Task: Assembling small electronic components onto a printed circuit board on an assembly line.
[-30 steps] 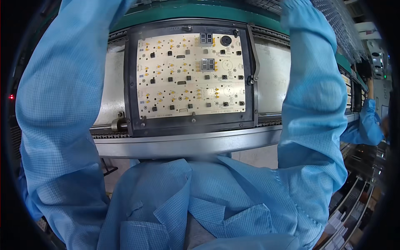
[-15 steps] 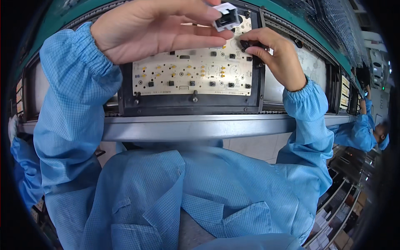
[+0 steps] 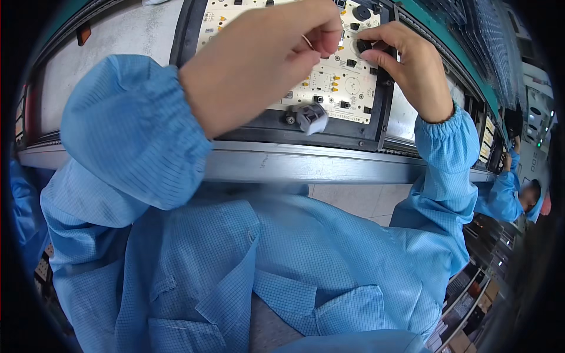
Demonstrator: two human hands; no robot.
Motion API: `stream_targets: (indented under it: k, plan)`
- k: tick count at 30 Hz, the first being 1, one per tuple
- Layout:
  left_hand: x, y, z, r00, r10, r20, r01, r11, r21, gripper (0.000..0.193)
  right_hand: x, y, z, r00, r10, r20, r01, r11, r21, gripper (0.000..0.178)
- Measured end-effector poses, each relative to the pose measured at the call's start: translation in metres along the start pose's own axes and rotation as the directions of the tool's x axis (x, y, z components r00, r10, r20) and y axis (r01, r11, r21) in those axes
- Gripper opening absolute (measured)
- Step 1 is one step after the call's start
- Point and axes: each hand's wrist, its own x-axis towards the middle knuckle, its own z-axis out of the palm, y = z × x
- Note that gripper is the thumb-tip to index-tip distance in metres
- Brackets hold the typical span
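My left hand (image 3: 259,67) reaches over a cream circuit board (image 3: 359,100), its fingers curled together at the tips. Whatever they may pinch is hidden. My right hand (image 3: 412,62) grips a small black round component (image 3: 365,46) between thumb and fingers at the board's right side. Below my left hand, a small white-and-dark boxy part (image 3: 312,119) is at the board's lower edge, apart from the fingers. Small black components (image 3: 351,63) and yellow ones (image 3: 335,83) stand on the board, which my left hand partly covers.
A dark fixture frame (image 3: 265,134) surrounds the board. A metal rail (image 3: 276,167) runs along the near side. Pale panels (image 3: 126,50) lie beside the fixture. At the far right, a person in blue (image 3: 506,197) works along the line.
My left hand has turned over and curled; the boxy part has left its fingers and is now lower down. The board sits farther right in view. My right hand still grips the black component.
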Motion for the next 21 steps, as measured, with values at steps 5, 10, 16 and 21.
stream_targets:
  k: [5, 10, 16, 21]
  plan:
    - [-0.022, -0.006, 0.027, 0.930, 0.350, -0.111, -0.270, 0.858, 0.438, 0.025, 0.009, 0.000, -0.009, 0.989, -0.087, 0.123, 0.087, 0.996, 0.010, 0.028]
    - [-0.027, -0.017, 0.052, 0.912, 0.408, -0.051, -0.281, 0.709, 0.647, 0.039, 0.019, -0.032, -0.025, 0.950, 0.241, 0.199, -0.272, 0.951, 0.150, 0.025]
    - [-0.023, -0.024, 0.051, 0.908, 0.417, -0.035, -0.305, 0.718, 0.626, 0.032, 0.015, -0.030, -0.026, 0.959, 0.230, 0.164, -0.246, 0.965, 0.085, 0.026]
    - [-0.023, -0.020, 0.040, 0.995, 0.094, -0.044, -0.097, 0.992, -0.084, 0.024, 0.018, -0.019, -0.022, 0.925, 0.315, 0.213, -0.362, 0.902, 0.235, 0.024]
